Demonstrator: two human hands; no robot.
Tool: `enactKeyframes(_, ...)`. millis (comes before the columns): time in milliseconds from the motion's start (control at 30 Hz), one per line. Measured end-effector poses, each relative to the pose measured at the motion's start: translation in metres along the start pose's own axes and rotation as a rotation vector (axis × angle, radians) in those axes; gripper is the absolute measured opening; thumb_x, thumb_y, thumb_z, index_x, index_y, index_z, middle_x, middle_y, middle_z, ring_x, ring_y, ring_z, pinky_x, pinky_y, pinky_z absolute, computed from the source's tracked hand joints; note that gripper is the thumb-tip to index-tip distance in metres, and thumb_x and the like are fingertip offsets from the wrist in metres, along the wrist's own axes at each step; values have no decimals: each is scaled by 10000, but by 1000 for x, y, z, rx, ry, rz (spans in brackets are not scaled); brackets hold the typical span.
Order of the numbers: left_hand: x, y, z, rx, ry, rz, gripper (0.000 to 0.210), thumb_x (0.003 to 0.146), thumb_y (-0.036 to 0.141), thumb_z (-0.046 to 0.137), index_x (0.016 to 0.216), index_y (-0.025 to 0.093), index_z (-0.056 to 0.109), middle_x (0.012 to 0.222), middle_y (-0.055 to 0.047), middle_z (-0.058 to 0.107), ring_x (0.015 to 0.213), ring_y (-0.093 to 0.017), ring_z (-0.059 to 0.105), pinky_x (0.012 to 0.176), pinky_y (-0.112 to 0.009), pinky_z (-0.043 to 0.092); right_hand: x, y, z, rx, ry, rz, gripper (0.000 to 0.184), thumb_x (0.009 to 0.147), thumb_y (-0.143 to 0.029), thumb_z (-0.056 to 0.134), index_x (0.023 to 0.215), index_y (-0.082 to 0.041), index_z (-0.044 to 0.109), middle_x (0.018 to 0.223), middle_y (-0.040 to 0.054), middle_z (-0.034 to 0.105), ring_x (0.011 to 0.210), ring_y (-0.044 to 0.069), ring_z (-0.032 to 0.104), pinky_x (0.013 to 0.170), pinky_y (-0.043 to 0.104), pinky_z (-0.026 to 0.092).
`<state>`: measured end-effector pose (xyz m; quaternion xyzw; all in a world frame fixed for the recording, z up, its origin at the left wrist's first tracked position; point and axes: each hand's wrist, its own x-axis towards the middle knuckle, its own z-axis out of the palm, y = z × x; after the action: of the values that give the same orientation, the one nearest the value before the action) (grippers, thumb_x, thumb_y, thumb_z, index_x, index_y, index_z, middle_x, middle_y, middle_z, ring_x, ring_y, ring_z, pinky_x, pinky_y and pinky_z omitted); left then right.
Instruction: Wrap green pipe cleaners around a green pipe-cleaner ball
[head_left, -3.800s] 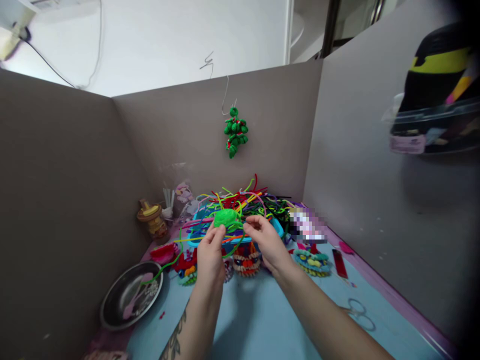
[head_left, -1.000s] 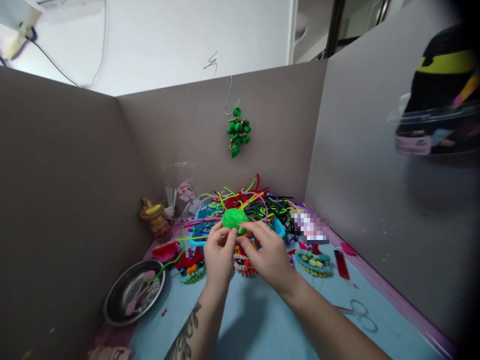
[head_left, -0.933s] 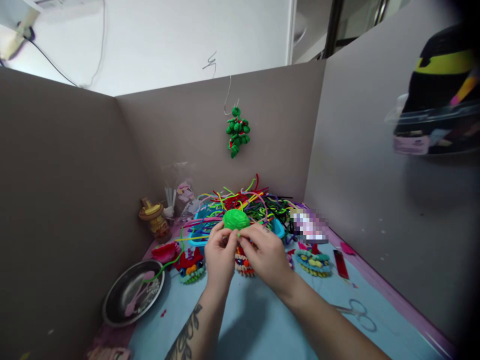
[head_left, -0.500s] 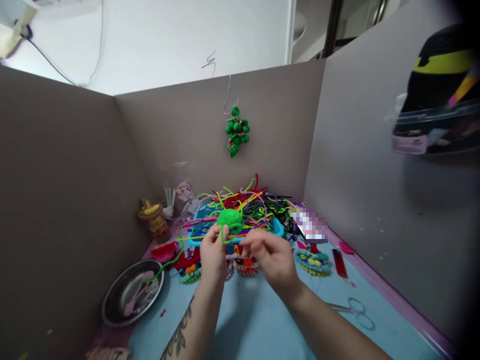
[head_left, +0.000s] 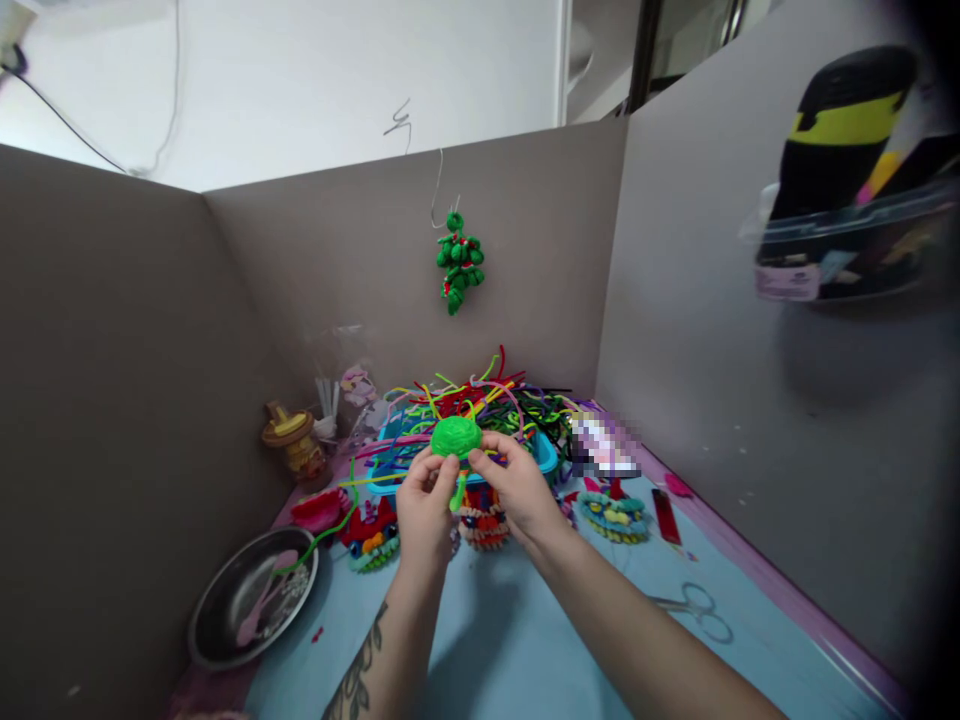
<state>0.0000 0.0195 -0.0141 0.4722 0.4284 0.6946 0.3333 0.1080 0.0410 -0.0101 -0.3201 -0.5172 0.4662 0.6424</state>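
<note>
A bright green coiled disc of pipe cleaner (head_left: pixel 456 437) is held up in front of me over the table. My left hand (head_left: pixel 426 505) pinches its lower left edge between thumb and fingers. On the other side, my right hand (head_left: pixel 523 492) grips the lower right edge, thumb below and fingers behind. A short green tail (head_left: pixel 457 493) hangs down from the disc between my thumbs. Behind it, a blue tray (head_left: pixel 550 457) is heaped with loose pipe cleaners (head_left: pixel 491 400) in many colours. Parts of my fingers are hidden behind the disc.
Several colourful pipe-cleaner pieces, including a blue and yellow one (head_left: pixel 613 515), lie beyond my hands. A metal bowl (head_left: pixel 196 625) stands left, scissors (head_left: pixel 701 612) lie right. Grey partitions (head_left: pixel 525 250) enclose the table; a green ornament (head_left: pixel 459 262) hangs at the back.
My right hand has moved in from beside the green disc and now grips its right edge. The disc has turned, showing a rounder face, with its tail pointing down. The camera view shifted slightly.
</note>
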Motion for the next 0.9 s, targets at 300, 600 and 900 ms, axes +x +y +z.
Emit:
enactKeyframes(300,-5,2,2,133,15,39,194,739,353,680,673,170,677,854,-50,638,938,-205,556,846,-298,418,-3,-4,6,207,-26,154,156,667,-340,706,717,-199,666,917,41,674,919,216,603,887,374,447)
enactKeyframes(600,-3,3,5,-83,-54,-109,191,707,351,713,705,161,691,901,-40,644,872,-168,581,819,-271,435,1,9,-1,-52,50,33,184,740,-341,612,632,-193,635,1045,73,618,1085,256,512,989,398,360)
enactKeyframes(900,-1,16,6,-369,21,-416,298,542,305,827,614,133,595,549,60,518,492,-52,439,487,-189,327,8,-1,-17,-320,-7,-149,148,784,-334,612,739,-202,662,957,67,565,950,217,561,883,367,436)
